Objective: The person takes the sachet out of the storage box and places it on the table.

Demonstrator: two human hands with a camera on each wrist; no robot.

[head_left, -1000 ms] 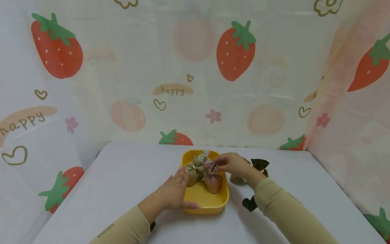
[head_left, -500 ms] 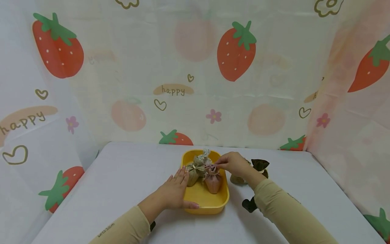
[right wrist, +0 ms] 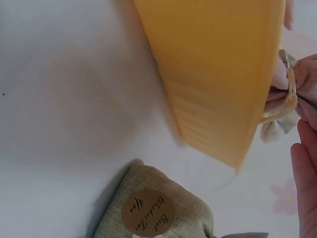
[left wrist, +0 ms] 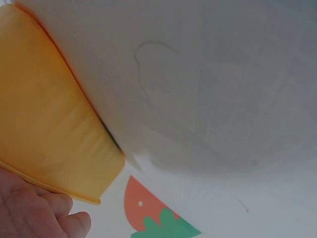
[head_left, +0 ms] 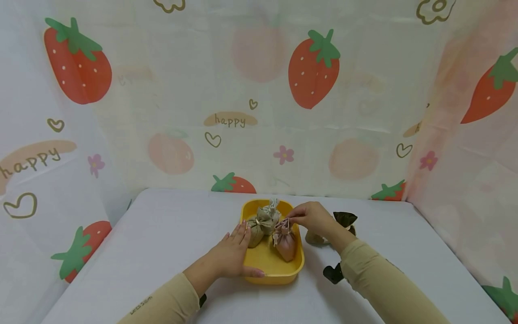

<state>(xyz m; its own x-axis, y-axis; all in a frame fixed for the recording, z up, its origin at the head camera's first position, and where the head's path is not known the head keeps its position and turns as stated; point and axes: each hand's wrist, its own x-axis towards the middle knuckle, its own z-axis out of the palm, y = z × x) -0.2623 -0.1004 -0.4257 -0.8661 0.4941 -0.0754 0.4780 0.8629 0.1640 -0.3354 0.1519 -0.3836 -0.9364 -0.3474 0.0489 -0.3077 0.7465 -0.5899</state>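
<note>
A yellow rectangular plastic bin (head_left: 275, 280) stands on the white table. Inside it, a pink drawstring pouch (head_left: 287, 248) leans at the right, its bottom toward the front right corner. My right hand (head_left: 314, 219) pinches the gathered top of this pouch, whose tied neck (right wrist: 291, 91) shows over the rim in the right wrist view. An olive-green pouch (head_left: 256, 236) sits at the bin's left side, and a paler pouch (head_left: 273, 207) lies behind it, partly hidden. My left hand (head_left: 230, 254) rests along the left rim, fingers extended, thumb over the front edge.
Right of the bin lies an olive pouch (right wrist: 163, 186) with a round brown sticker. A dark brown pouch top (head_left: 345, 218) and a black item (head_left: 333, 273) show around my right forearm. Another dark item (head_left: 203, 300) peeks out by my left cuff. Strawberry-printed cloth walls surround the table.
The pink pouch has tilted, its bottom swinging slightly right and nearer while its gathered top has come up into my right fingers. My left hand has stayed put on the bin.
</note>
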